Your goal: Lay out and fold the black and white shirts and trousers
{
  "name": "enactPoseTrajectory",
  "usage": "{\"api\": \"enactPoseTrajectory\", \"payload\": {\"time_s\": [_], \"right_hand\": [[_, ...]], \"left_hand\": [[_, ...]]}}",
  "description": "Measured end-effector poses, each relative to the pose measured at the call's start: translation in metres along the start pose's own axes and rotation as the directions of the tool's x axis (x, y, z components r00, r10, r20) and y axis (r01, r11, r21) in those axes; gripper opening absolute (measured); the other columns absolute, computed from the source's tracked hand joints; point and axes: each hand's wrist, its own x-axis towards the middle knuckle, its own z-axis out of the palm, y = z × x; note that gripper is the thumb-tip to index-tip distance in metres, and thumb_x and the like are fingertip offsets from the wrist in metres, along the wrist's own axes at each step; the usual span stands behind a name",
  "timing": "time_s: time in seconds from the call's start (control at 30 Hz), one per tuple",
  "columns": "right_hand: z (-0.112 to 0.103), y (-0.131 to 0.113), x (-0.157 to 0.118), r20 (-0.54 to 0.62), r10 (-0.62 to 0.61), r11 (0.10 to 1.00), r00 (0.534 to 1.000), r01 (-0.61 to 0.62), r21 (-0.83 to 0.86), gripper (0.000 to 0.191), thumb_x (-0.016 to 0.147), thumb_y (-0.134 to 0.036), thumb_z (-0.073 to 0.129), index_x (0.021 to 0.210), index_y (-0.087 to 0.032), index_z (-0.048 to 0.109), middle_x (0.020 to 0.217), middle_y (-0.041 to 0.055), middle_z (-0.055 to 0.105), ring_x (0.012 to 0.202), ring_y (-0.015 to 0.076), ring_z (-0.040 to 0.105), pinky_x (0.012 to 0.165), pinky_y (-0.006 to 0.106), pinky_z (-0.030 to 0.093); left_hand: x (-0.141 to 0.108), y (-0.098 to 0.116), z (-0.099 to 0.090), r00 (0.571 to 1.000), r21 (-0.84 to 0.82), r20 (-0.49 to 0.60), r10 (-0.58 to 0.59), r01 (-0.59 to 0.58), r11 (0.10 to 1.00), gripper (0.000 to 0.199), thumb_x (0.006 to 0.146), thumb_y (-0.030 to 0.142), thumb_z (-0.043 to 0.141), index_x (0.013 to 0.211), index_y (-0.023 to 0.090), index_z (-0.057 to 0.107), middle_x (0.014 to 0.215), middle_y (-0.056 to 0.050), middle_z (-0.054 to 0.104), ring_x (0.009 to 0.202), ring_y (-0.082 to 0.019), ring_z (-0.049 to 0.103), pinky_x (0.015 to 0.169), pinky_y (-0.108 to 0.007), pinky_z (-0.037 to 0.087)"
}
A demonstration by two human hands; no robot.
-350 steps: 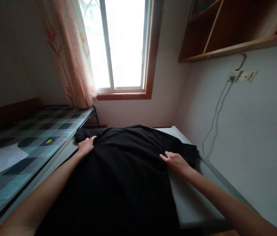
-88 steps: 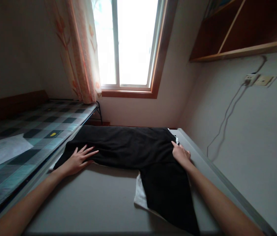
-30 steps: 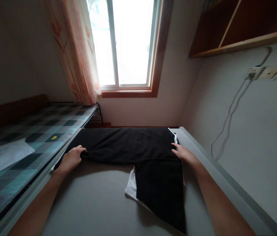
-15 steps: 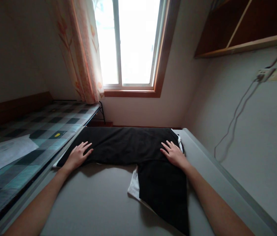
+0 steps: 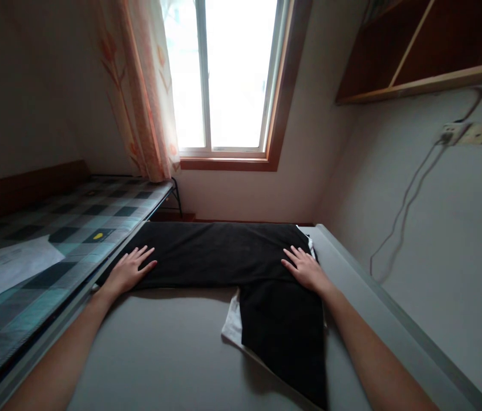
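- Across the far part of a pale grey, flat tabletop (image 5: 167,348), a folded black cloth garment (image 5: 215,251) is laid in a long band, with one wide sleeve (image 5: 283,337) turned toward the near edge.
- White fabric (image 5: 233,322) is exposed beside the sleeve's left edge, and a narrow white strip (image 5: 311,246) is shown at the band's right end.
- The band's left end is covered by the left hand (image 5: 127,273), placed palm down; its fingers are held apart, and no cloth is pinched.
- Near the right end, above the sleeve, the cloth is touched by the right hand (image 5: 307,271), also palm down, with fingers spread and nothing clamped.
- To the left, loose white paper sheets (image 5: 13,265) are laid on a checked grey-green mattress (image 5: 69,228).
- Beyond the tabletop, a bright, brown-framed window (image 5: 241,74) is partly covered by an orange-flowered curtain (image 5: 150,103).
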Motion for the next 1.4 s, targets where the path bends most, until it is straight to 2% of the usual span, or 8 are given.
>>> {"api": "enactPoseTrajectory", "payload": {"time_s": [0.17,0.3,0.5,0.73,1.0,1.17,1.3,1.4], "right_hand": [[-0.007,0.0,-0.003,-0.134,-0.068,0.997,0.989,0.07,0.012,0.053,0.097,-0.046,0.034,0.133,-0.016,0.059,0.146,0.0121,0.047,0.139,0.0274,0.037,0.114,0.045,0.028],[-0.01,-0.007,-0.004,-0.233,-0.15,0.989,0.961,0.148,-0.028,0.05,0.098,-0.042,0.033,0.129,-0.016,0.061,0.142,0.0125,0.051,0.138,0.027,0.038,0.116,0.05,0.022],[0.003,-0.016,-0.004,-0.061,-0.12,0.993,0.991,0.12,-0.01,0.06,0.097,-0.054,0.029,0.143,-0.02,0.047,0.153,0.0122,0.037,0.143,0.0265,0.029,0.115,0.048,0.024],[0.004,-0.005,0.004,0.024,0.007,1.0,1.0,-0.006,-0.024,0.068,0.096,-0.059,0.026,0.149,-0.019,0.036,0.156,0.0134,0.029,0.145,0.0256,0.024,0.116,0.043,0.021],[0.003,-0.003,0.002,0.003,0.017,1.0,1.0,-0.017,0.017,0.064,0.096,-0.054,0.033,0.146,-0.017,0.042,0.155,0.0141,0.032,0.144,0.0273,0.027,0.116,0.044,0.022],[-0.002,-0.002,0.0,-0.125,-0.005,0.994,0.992,0.019,0.109,0.055,0.094,-0.046,0.04,0.135,-0.013,0.055,0.145,0.0146,0.048,0.138,0.0255,0.038,0.114,0.038,0.028],[-0.012,0.008,-0.007,-0.316,0.301,0.953,0.9,-0.271,0.135,0.046,0.092,-0.036,0.041,0.127,-0.013,0.061,0.133,0.0167,0.057,0.123,0.0299,0.051,0.103,0.044,0.038],[-0.02,0.023,-0.013,-0.291,0.544,0.834,0.787,-0.545,0.086,0.048,0.089,-0.048,0.044,0.113,-0.013,0.068,0.12,0.0204,0.061,0.115,0.038,0.052,0.096,0.051,0.04]], "left_hand": [[-0.001,-0.007,-0.001,0.988,0.022,-0.142,-0.057,0.061,0.998,0.063,0.095,0.057,0.027,0.134,0.018,0.058,0.146,-0.01,0.048,0.14,-0.028,0.035,0.114,-0.043,0.028],[0.0,-0.001,0.003,0.994,0.044,-0.097,-0.042,0.046,0.998,0.062,0.095,0.055,0.027,0.138,0.019,0.054,0.149,-0.01,0.045,0.142,-0.029,0.032,0.114,-0.045,0.027],[-0.001,0.006,0.011,0.998,0.035,0.015,-0.068,0.068,0.997,0.067,0.094,0.059,0.026,0.149,0.023,0.035,0.156,-0.009,0.032,0.144,-0.032,0.025,0.114,-0.051,0.023],[-0.007,0.004,0.0,0.96,0.094,0.021,-0.278,0.274,0.957,0.069,0.093,0.061,0.024,0.15,0.025,0.033,0.156,-0.012,0.03,0.144,-0.034,0.024,0.111,-0.063,0.017],[-0.009,0.014,-0.002,0.966,0.102,-0.107,-0.235,0.246,0.964,0.056,0.095,0.049,0.031,0.141,0.022,0.05,0.155,-0.014,0.033,0.145,-0.037,0.021,0.11,-0.065,0.019],[-0.005,0.029,0.002,0.988,-0.029,-0.145,0.047,-0.052,0.998,0.058,0.095,0.05,0.033,0.144,0.02,0.044,0.156,-0.01,0.033,0.147,-0.028,0.019,0.116,-0.05,0.022],[-0.006,0.04,0.002,0.981,-0.093,-0.014,0.192,-0.192,0.977,0.059,0.094,0.055,0.034,0.146,0.028,0.04,0.156,-0.006,0.032,0.146,-0.027,0.022,0.116,-0.053,0.018],[-0.006,0.041,0.002,0.981,-0.099,0.041,0.187,-0.183,0.978,0.06,0.094,0.057,0.034,0.146,0.029,0.04,0.156,-0.006,0.032,0.146,-0.027,0.023,0.117,-0.054,0.016]]}}
